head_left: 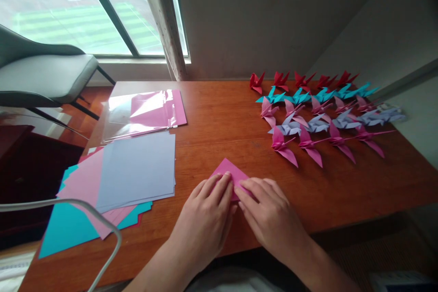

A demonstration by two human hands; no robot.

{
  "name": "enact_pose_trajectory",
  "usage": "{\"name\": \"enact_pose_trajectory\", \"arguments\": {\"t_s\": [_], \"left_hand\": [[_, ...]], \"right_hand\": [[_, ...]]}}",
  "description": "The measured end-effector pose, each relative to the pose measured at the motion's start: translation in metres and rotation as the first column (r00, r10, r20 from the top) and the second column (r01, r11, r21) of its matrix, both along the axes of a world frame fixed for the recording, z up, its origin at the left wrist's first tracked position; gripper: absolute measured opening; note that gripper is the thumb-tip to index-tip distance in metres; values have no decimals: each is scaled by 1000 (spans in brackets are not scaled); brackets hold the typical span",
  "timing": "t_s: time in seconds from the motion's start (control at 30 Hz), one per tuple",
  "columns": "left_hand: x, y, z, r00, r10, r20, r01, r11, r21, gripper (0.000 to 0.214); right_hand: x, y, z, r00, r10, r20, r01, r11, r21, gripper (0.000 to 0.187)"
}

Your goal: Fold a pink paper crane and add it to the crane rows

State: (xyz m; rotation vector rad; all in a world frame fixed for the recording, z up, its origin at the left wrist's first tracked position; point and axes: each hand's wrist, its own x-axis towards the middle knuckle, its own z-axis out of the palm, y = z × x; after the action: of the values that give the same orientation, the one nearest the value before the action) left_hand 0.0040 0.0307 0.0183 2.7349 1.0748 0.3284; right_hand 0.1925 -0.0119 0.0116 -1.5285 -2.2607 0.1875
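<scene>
A magenta sheet of origami paper [226, 166], folded into a small diamond, lies on the wooden table close to its front edge. My left hand [210, 207] is on its left half, fingers together and pressing near the middle. From the other side, my right hand [270, 210] grips its right part, fingers bent, fingertips close to those of my left hand. The lower part of the paper is mostly covered by my fingers. Farther right stand rows of folded paper cranes, among them magenta cranes [310, 146] in the nearest row.
Loose blue-grey sheets [140, 169] lie left over pink and turquoise ones [68, 230]. Behind them is a clear plastic packet [147, 112] with magenta paper. A white cable [114, 230] loops over the left front. Red cranes [281, 81] line the back edge; a chair [48, 73] stands beyond.
</scene>
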Motion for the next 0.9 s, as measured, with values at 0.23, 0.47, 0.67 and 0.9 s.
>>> {"name": "enact_pose_trajectory", "arguments": {"t_s": [0.23,0.47,0.67,0.9], "left_hand": [[2,6,-1,999,40,33,-40,999,-2,42],[18,-4,-8,987,143,70,-152,978,144,27],[19,-8,-12,988,146,45,-152,974,168,32],[21,-8,-12,989,145,-1,-142,965,222,31]], "right_hand": [[-3,-19,-7,985,29,169,-38,998,55,37],[-9,-30,-15,966,-4,259,-8,999,44,39],[-11,-35,-13,956,0,294,-7,1000,20,46],[-10,-37,-10,946,7,326,-4,1000,-10,52]]}}
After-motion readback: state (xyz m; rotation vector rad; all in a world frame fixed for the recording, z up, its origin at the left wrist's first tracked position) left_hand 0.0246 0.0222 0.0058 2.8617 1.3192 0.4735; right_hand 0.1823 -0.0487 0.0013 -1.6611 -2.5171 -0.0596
